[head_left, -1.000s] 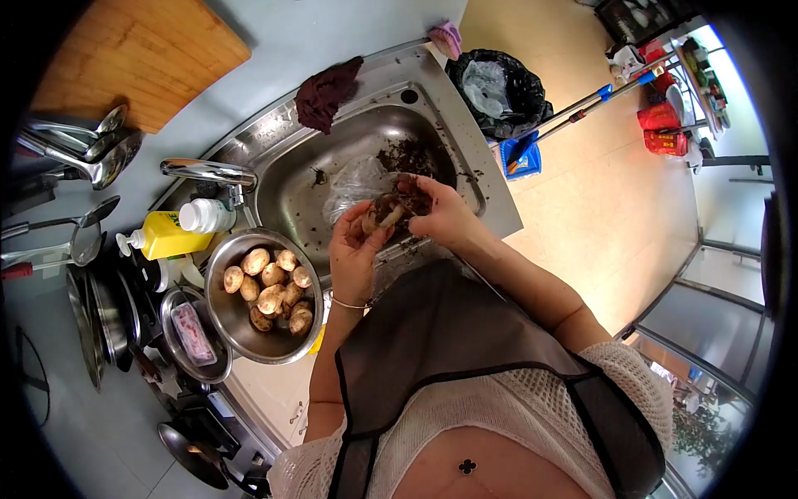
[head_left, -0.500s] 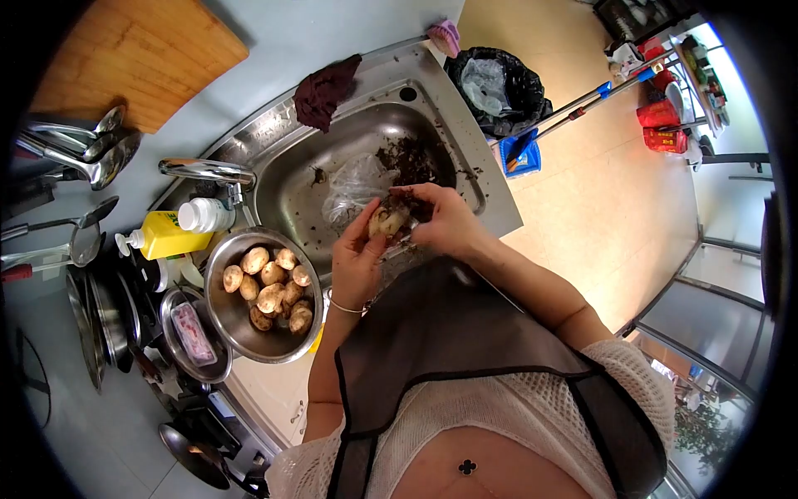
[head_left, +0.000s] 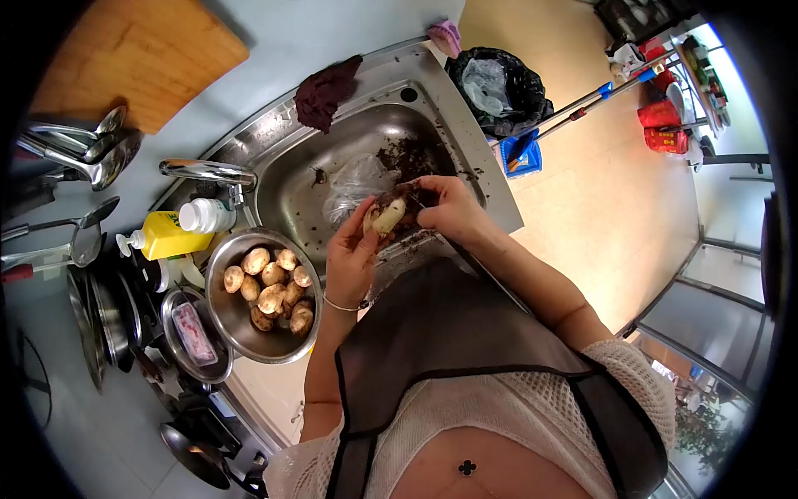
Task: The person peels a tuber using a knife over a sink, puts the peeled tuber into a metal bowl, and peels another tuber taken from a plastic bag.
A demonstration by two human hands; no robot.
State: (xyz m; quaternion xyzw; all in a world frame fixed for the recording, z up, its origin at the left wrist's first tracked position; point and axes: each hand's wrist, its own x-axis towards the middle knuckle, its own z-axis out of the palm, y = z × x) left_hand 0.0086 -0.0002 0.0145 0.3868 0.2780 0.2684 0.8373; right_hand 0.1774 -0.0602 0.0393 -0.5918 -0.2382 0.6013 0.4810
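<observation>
Over the near part of the steel sink (head_left: 287, 154), my left hand (head_left: 349, 254) is closed around a pale, peeled-looking mushroom (head_left: 387, 218) with dark brown dirt or skin around it. My right hand (head_left: 453, 212) is at the far side of the mushroom, its thumb and fingers bent together by the dark matter; what they pinch is partly hidden. Below lies a crumpled clear plastic bag (head_left: 356, 187), beside dark brown scraps (head_left: 407, 158) on the sink floor. Several tan, dirt-marked mushrooms (head_left: 272, 297) lie in a steel bowl (head_left: 218, 320) to the left.
A faucet (head_left: 208, 170), a yellow pump bottle (head_left: 173, 235) and white bottles (head_left: 206, 215) stand left of the sink. A dark red cloth (head_left: 328, 91) drapes over its back rim. Beyond its right side stands a black-lined trash bin (head_left: 524, 91).
The mushroom has turned in my left hand and shows a longer pale side. My right hand has shifted slightly up and right, with its fingers closer together.
</observation>
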